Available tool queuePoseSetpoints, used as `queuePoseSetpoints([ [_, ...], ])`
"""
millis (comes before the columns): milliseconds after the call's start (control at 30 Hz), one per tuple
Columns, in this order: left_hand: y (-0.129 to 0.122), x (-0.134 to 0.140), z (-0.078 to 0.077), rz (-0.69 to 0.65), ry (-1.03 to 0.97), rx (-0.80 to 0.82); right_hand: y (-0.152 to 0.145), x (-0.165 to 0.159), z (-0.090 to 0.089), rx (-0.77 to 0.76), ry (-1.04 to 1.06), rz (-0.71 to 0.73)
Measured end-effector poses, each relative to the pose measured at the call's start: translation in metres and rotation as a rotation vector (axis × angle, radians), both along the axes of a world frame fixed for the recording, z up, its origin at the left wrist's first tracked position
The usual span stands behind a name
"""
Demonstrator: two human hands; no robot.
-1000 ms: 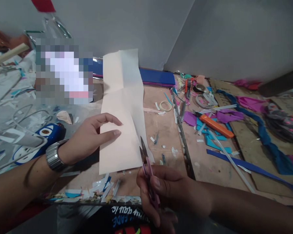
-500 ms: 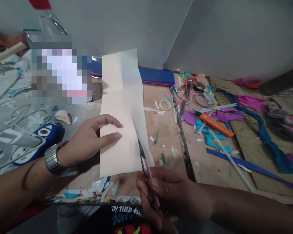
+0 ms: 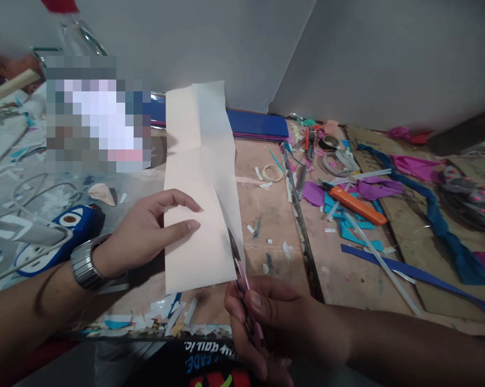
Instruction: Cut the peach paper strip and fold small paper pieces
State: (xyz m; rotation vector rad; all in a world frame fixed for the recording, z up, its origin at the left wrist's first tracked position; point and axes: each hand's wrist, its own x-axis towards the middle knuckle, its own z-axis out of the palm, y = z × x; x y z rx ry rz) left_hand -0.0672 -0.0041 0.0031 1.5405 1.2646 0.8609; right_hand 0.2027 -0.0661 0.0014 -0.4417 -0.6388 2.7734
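Your pale sheet [image 3: 196, 250] stretches away from you over the surface [image 3: 266, 215]. What looks like a cut opens its right side from the near edge partway up — beyond that the sheet seems uncut, so the cutting looks unfinished. Your left hand [image 3: 145, 228] rests on it, thumb and forefinger parted; your right hand [image 3: 283, 314] grips pink-handled scissors [image 3: 241, 271] — blades along the opening. Lettering on the dark cloth [image 3: 170, 365] below is only partly legible, perhaps "ADE".

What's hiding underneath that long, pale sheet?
The brown tabletop shows along the right edge of the pale sheet, and a flat blue thing peeks out at both sides near its far end. Whatever the sheet covers between those edges can't be seen.
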Motion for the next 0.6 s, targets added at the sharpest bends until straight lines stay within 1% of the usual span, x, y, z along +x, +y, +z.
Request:
queuePoseSetpoints([
  [333,0.0000,0.0014,0.0003,-0.005,-0.022,-0.041,-0.0019,0.0001,-0.0021,-0.012,0.001,-0.033],
  [600,-0.0012,0.0005,-0.0006,-0.004,-0.049,-0.062,-0.0010,-0.0005,-0.0014,-0.003,-0.026,-0.010],
])
